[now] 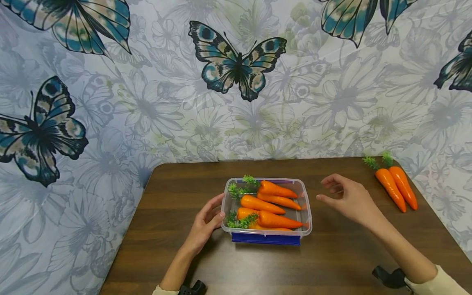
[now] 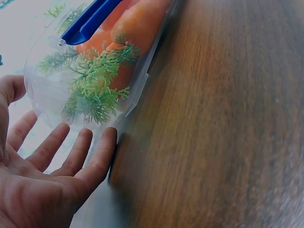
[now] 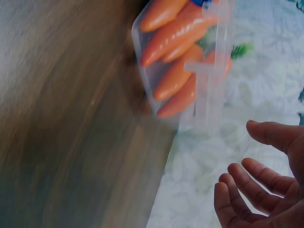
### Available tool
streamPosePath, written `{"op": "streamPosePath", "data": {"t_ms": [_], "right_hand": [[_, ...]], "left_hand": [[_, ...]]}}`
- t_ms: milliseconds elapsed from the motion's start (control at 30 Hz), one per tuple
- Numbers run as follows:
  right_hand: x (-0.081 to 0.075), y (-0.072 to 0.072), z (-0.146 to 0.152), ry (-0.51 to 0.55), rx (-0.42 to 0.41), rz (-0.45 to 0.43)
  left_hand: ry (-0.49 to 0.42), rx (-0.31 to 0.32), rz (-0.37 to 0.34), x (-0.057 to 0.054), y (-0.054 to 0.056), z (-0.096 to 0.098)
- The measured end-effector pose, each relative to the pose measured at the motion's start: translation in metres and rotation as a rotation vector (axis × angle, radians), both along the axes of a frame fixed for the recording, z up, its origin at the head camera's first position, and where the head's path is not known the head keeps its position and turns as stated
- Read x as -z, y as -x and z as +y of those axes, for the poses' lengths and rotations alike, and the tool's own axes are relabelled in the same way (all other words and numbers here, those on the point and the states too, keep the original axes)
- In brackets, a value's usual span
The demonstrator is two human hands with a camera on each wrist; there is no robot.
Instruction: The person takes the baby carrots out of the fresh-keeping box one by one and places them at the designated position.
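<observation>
The left hand (image 1: 205,223) spreads 4 fingers; the right hand (image 1: 352,199) bends 4 loosely.

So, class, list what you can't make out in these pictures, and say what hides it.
- Head view: much of the lower carrots in the clip-sided plastic container, covered by the carrots on top.
- Left wrist view: the container's far end, cut off by the top edge.
- Right wrist view: the base of the right hand, cut off by the right edge.
- Head view: most of the right sleeve, cut off below.
</observation>
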State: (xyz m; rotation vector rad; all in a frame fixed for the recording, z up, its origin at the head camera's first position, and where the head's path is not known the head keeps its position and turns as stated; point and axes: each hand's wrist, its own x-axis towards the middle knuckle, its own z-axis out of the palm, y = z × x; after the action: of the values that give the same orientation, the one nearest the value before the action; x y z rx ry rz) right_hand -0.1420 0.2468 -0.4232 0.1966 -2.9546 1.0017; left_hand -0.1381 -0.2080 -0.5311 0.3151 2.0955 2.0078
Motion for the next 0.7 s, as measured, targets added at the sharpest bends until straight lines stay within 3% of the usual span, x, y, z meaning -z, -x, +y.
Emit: {"op": "streamPosePath", "data": {"t_ms": [400, 700], "right_hand": [[-0.006, -0.012, -0.033, 0.007, -0.123, 0.011], [0.002, -0.015, -0.053, 0.132, -0.226, 0.023]], "left_hand": [[-0.019, 0.004, 0.009, -0.001, -0.001, 0.002], [-0.023, -0.002, 0.002, -0.003, -0.001, 0.002]]}}
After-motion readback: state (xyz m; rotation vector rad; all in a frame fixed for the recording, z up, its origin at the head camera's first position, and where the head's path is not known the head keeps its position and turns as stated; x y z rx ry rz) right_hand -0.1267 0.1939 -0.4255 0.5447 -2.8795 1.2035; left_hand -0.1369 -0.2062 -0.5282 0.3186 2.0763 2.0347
